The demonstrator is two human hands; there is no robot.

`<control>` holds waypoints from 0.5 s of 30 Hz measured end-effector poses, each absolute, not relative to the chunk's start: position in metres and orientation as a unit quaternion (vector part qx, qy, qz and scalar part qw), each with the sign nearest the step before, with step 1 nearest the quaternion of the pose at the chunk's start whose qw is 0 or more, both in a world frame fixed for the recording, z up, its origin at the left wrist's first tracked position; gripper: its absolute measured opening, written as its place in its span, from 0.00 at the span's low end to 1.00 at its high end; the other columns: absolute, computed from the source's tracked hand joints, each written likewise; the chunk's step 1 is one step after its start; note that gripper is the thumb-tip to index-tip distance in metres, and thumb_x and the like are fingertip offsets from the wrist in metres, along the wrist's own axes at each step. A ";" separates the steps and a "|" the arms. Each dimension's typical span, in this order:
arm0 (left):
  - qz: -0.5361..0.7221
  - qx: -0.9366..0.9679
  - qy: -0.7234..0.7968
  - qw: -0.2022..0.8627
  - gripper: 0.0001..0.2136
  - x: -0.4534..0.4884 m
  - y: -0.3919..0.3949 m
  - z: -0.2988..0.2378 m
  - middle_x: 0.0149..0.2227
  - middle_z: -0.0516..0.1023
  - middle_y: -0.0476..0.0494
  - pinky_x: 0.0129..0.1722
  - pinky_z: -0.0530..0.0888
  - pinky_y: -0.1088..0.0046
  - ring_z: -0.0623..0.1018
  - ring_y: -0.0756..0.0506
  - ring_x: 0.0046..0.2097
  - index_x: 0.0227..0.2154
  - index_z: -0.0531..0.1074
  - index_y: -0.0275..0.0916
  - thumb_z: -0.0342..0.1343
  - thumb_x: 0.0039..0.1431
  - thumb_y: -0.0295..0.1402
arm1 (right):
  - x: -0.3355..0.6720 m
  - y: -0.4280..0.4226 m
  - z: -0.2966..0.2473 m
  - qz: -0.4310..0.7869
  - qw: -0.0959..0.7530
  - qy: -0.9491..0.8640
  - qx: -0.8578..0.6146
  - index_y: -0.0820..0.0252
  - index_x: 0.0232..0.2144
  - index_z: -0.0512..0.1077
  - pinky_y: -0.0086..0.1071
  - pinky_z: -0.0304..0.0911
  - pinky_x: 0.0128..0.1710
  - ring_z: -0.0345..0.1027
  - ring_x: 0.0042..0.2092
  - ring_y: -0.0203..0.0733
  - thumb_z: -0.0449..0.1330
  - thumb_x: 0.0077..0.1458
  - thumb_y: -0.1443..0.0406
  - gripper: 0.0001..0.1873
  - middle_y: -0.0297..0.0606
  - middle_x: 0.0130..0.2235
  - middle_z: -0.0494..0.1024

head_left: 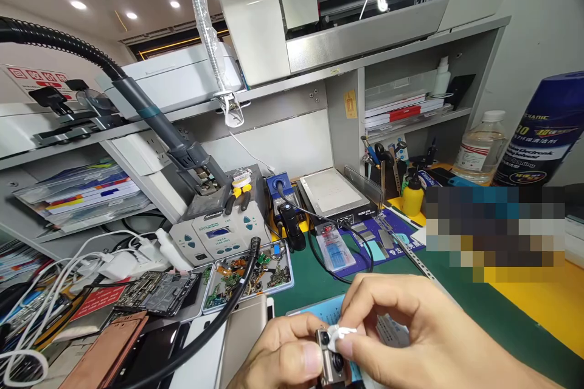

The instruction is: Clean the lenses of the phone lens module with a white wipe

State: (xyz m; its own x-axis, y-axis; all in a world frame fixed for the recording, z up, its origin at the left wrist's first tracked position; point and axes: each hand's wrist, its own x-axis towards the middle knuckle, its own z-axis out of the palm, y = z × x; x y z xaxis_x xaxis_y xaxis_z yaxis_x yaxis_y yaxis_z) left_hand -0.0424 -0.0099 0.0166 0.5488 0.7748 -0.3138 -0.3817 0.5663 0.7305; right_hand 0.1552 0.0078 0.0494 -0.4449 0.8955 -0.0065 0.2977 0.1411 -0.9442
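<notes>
Close to the bottom edge, my left hand (287,352) grips a small metal part with two dark round lenses, which looks like a camera module (331,361). Pinched between the thumb and forefinger of my right hand (401,328) is a crumpled white wipe (338,334), pressed against the module's upper side. The wipe and fingers hide part of the module. Beneath both hands lies a light blue printed sheet (326,310) on the green mat (298,279).
A black hose (237,298) curves across the left foreground, past a tray of small circuit boards (274,282) and several phones (104,352). Behind stand a soldering station (219,234) and a flat heating plate (335,194). A large spray can (538,134) and clear bottle (481,146) are at right.
</notes>
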 end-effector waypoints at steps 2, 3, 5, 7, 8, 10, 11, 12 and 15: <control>0.353 0.312 0.323 0.821 0.17 -0.042 -0.009 0.014 0.26 0.74 0.43 0.29 0.61 0.78 0.70 0.52 0.28 0.28 0.78 0.31 0.71 0.39 0.39 | 0.156 0.007 0.048 0.466 0.316 -0.712 -0.419 0.59 0.24 0.73 0.26 0.59 0.26 0.65 0.27 0.35 0.63 0.53 0.65 0.07 0.31 0.26 0.74; 0.354 0.315 0.324 0.819 0.17 -0.042 -0.009 0.013 0.26 0.73 0.43 0.29 0.60 0.78 0.70 0.51 0.28 0.28 0.78 0.31 0.71 0.38 0.40 | 0.156 0.007 0.047 0.451 0.325 -0.725 -0.407 0.59 0.24 0.73 0.25 0.59 0.26 0.65 0.27 0.34 0.63 0.53 0.66 0.07 0.31 0.26 0.75; 0.353 0.319 0.322 0.818 0.16 -0.043 -0.009 0.012 0.25 0.73 0.44 0.29 0.59 0.77 0.69 0.51 0.27 0.27 0.78 0.31 0.71 0.38 0.39 | 0.157 0.008 0.044 0.411 0.347 -0.752 -0.380 0.59 0.24 0.73 0.24 0.61 0.28 0.67 0.27 0.33 0.63 0.52 0.69 0.06 0.30 0.26 0.76; 0.350 0.321 0.319 0.820 0.16 -0.043 -0.009 0.012 0.25 0.72 0.44 0.29 0.58 0.76 0.68 0.52 0.27 0.28 0.78 0.31 0.70 0.40 0.39 | 0.159 0.009 0.041 0.361 0.383 -0.778 -0.344 0.59 0.24 0.73 0.24 0.63 0.28 0.68 0.27 0.33 0.63 0.51 0.73 0.07 0.31 0.26 0.76; 0.347 0.323 0.316 0.822 0.15 -0.044 -0.008 0.012 0.25 0.72 0.44 0.28 0.58 0.76 0.68 0.52 0.26 0.28 0.78 0.31 0.69 0.41 0.38 | 0.160 0.009 0.040 0.335 0.405 -0.789 -0.320 0.59 0.25 0.73 0.24 0.63 0.28 0.68 0.27 0.33 0.63 0.51 0.74 0.07 0.31 0.27 0.76; 0.339 0.327 0.311 0.826 0.15 -0.045 -0.008 0.012 0.24 0.72 0.45 0.28 0.58 0.76 0.68 0.52 0.25 0.29 0.78 0.31 0.68 0.42 0.38 | 0.163 0.010 0.036 0.290 0.441 -0.808 -0.262 0.59 0.28 0.73 0.25 0.65 0.30 0.69 0.29 0.34 0.62 0.52 0.76 0.08 0.34 0.29 0.77; 0.334 0.330 0.307 0.828 0.15 -0.046 -0.007 0.011 0.23 0.72 0.45 0.28 0.58 0.76 0.68 0.52 0.25 0.29 0.77 0.31 0.68 0.42 0.38 | 0.164 0.011 0.035 0.279 0.447 -0.818 -0.232 0.60 0.30 0.73 0.26 0.65 0.32 0.70 0.31 0.35 0.63 0.52 0.77 0.08 0.36 0.30 0.77; 0.328 0.333 0.303 0.830 0.15 -0.046 -0.006 0.009 0.23 0.71 0.45 0.27 0.58 0.76 0.68 0.52 0.24 0.28 0.77 0.31 0.68 0.41 0.38 | 0.164 0.012 0.033 0.270 0.450 -0.827 -0.201 0.61 0.32 0.74 0.26 0.66 0.34 0.70 0.32 0.36 0.63 0.53 0.77 0.08 0.38 0.31 0.78; 0.308 0.345 0.288 0.838 0.12 -0.047 -0.003 0.006 0.21 0.73 0.43 0.26 0.58 0.75 0.68 0.51 0.24 0.25 0.77 0.30 0.65 0.41 0.36 | 0.165 0.014 0.030 0.251 0.454 -0.841 -0.154 0.63 0.36 0.74 0.29 0.66 0.36 0.69 0.35 0.39 0.62 0.55 0.78 0.09 0.42 0.33 0.77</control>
